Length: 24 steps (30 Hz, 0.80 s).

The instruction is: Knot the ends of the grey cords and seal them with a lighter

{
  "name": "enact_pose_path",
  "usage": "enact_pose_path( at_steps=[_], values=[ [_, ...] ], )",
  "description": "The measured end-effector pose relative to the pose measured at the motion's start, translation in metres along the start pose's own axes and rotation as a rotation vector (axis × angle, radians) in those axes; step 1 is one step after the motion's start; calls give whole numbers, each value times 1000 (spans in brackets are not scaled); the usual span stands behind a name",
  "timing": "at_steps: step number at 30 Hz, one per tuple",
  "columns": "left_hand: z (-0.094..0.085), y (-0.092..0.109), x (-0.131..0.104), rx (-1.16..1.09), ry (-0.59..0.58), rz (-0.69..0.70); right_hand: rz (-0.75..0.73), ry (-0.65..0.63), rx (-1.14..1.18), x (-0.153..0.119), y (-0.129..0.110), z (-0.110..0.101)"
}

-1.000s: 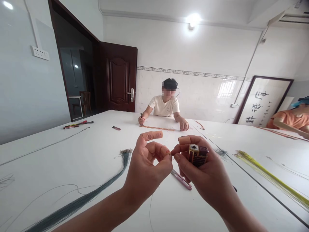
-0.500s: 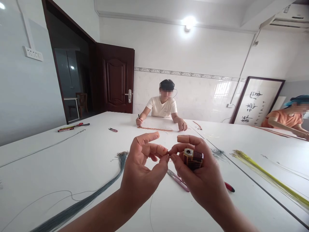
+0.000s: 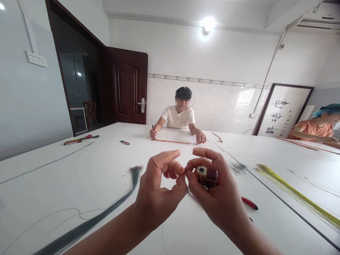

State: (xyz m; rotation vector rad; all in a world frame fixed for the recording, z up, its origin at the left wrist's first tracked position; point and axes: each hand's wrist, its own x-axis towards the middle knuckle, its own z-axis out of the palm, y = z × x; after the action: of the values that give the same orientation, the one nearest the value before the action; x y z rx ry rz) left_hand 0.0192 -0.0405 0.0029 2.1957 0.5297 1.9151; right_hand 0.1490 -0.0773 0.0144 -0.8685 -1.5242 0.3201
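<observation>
My left hand [image 3: 162, 189] is closed in a pinch, thumb and forefinger meeting just above the table. Its pinch holds the end of a thin grey cord [image 3: 163, 233], which trails down below my wrist; the very tip is too small to make out. Against it, the thumb and forefinger of my right hand [image 3: 219, 193] pinch the same spot. A dark lighter [image 3: 208, 177] with a metal top is tucked in my right palm, under the curled fingers. Behind that hand lie mostly hidden pink snips and a tool with a red handle [image 3: 249, 203].
A bundle of grey-green cords [image 3: 114, 205] lies left on the white table [image 3: 79, 187]. Yellow cords [image 3: 297, 194] and loose dark threads [image 3: 237, 168] lie right. Small snips [image 3: 124, 142] and red-handled tools [image 3: 81, 139] lie farther back. One person [image 3: 180, 117] sits opposite, another [image 3: 313, 127] far right.
My hands have shifted slightly, fingertips still together. The lighter has moved a little left with my right hand, which now covers more of the pink snips.
</observation>
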Motion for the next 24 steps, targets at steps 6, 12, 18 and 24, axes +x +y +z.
enact_pose_path(
  at_steps=[6, 12, 18, 24],
  values=[
    [-1, -1, 1, 17, -5, 5, -45, -9, -75, 0, 0, -3],
    [-1, 3, 5, -24, -9, -79, -33, -39, -124, 0, -1, -7],
    [-2, 7, 6, -40, 4, -138, -36, -33, -124, 0, 0, -5],
    [0, 3, 4, -70, -15, -115, -51, -39, -111, -1, 2, -4]
  ],
)
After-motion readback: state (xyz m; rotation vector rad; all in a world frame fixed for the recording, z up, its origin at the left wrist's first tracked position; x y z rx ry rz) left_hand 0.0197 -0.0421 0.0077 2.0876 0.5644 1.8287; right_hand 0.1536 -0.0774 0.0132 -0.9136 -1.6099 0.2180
